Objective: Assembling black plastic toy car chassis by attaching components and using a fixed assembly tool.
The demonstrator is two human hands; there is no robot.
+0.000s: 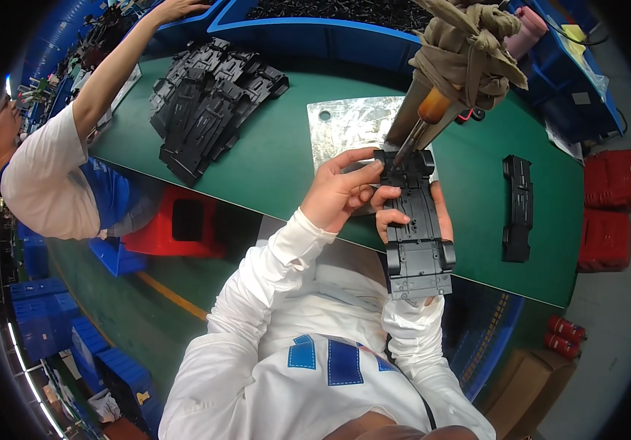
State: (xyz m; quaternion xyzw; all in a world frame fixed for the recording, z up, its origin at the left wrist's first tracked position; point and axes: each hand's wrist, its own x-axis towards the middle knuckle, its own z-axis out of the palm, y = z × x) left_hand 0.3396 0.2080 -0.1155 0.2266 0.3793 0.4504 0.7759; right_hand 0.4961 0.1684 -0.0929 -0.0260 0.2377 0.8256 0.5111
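Both hands (374,202) pinch the black chassis (414,227), the right seemingly underneath.

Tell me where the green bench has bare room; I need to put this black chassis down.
Bare mat lies between the stacked black chassis pile and the metal plate, and between the held chassis and the lone chassis. The far edge by the blue bins is crowded.

sleeves: long, white, ribbed cuffs | chest: white, blue rectangular patches | hands (345,192): bare

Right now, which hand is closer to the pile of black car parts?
Left. The left hand sits nearer the pile of black car parts; the right hand, under the black chassis, is farther.
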